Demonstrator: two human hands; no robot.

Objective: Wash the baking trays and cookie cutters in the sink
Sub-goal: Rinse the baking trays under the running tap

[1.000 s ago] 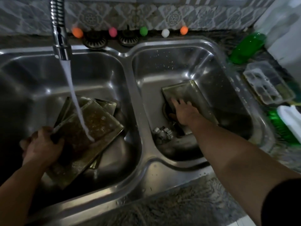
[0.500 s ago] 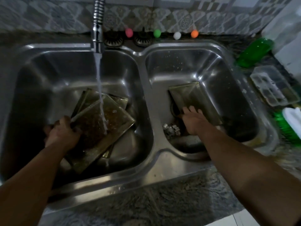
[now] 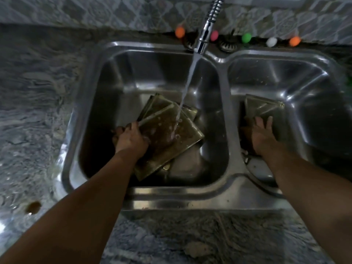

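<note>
Little is moving: left hand point(image 3: 131, 137) is still gripping the dirty tray point(image 3: 167, 138) under running water point(image 3: 187, 88), right hand point(image 3: 262, 132) is resting open-fingered on the other tray point(image 3: 262, 107), so rinsing is continuing.

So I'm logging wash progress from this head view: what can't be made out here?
- Lower trays: covered by the top tray; count unclear.
- Cookie cutters: none discernible; the right arm and shadow cover the right basin floor.
- Right hand: too dim to tell whether it touches the right tray.
</note>
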